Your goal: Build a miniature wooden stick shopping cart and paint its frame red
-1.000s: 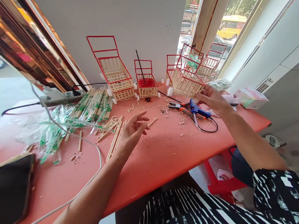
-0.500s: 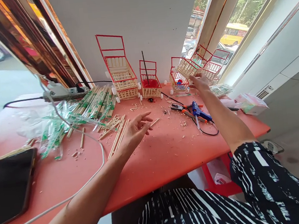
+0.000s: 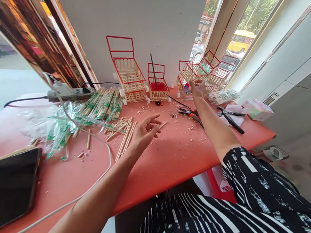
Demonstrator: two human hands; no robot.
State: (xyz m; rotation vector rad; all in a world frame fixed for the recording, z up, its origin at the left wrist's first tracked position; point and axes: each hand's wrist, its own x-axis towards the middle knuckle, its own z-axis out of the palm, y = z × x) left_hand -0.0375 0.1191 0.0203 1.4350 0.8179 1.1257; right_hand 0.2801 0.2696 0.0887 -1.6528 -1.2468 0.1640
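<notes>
My right hand (image 3: 198,89) reaches to the back right of the red table (image 3: 176,155), its fingers spread just under a small stick cart with red rims (image 3: 195,69) that sits tilted on a heap of similar carts (image 3: 216,73). Whether the fingertips still touch it I cannot tell. My left hand (image 3: 143,131) hovers open over the table's middle, palm turned inward, beside loose bare sticks (image 3: 124,136). Both hands hold nothing.
A tall cart (image 3: 127,76) and a small cart with a red tray and a black stick (image 3: 157,84) stand at the back. Wrapped chopsticks (image 3: 103,105), torn wrappers (image 3: 59,126), a phone (image 3: 11,187), a white cable (image 3: 95,182), orange pliers (image 3: 190,113) and black pliers (image 3: 230,118) lie around.
My right hand carried a cart from the table's right part up and back onto the heap, then dropped slightly below it. The left hand barely moved. The view shifted a little.
</notes>
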